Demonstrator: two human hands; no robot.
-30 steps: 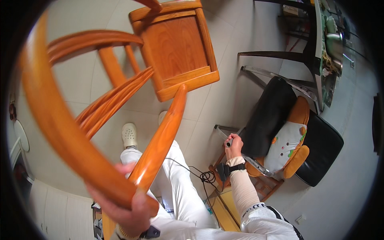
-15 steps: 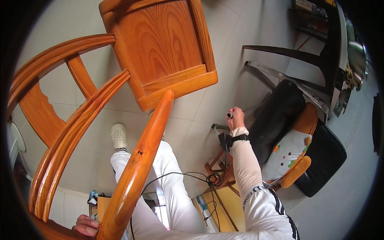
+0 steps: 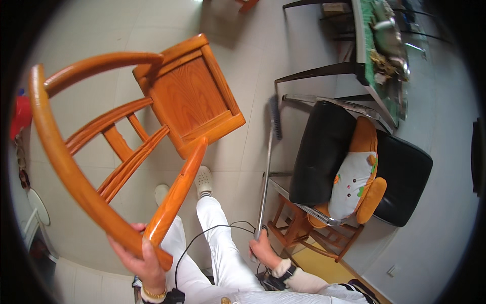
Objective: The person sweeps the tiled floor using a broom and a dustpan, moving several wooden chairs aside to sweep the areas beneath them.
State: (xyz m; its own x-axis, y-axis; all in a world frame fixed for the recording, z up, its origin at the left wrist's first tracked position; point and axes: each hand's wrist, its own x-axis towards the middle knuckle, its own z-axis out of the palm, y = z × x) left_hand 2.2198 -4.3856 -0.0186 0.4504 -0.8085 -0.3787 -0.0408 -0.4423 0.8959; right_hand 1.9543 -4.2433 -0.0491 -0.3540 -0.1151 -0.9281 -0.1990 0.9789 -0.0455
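Note:
My left hand [image 3: 144, 263] grips the back rail of an orange-brown wooden chair [image 3: 152, 213], near its lower end. The chair leans away from me, its panelled seat [image 3: 190, 96] out ahead on the left. My right hand [image 3: 263, 249] is closed round the lower end of a long grey metal handle belonging to a broom [image 3: 265, 187]. The broom slants up and away from me. Its dark bristled head [image 3: 275, 119], a little blurred, is over the floor beside the legs of a black-cushioned chair.
At right stands a metal-framed chair with black cushions [image 3: 405, 185], holding a plush cushion [image 3: 349, 185]. Beyond it is a green-topped table [image 3: 372, 61] with dark legs. A small wooden stool [image 3: 298, 223] sits behind my right hand. A black cable [image 3: 195, 235] crosses my legs.
The wooden chair has shifted and shows its whole back, with my left hand now fully in view. My right hand has drawn back toward me, and the broom's length and head now show.

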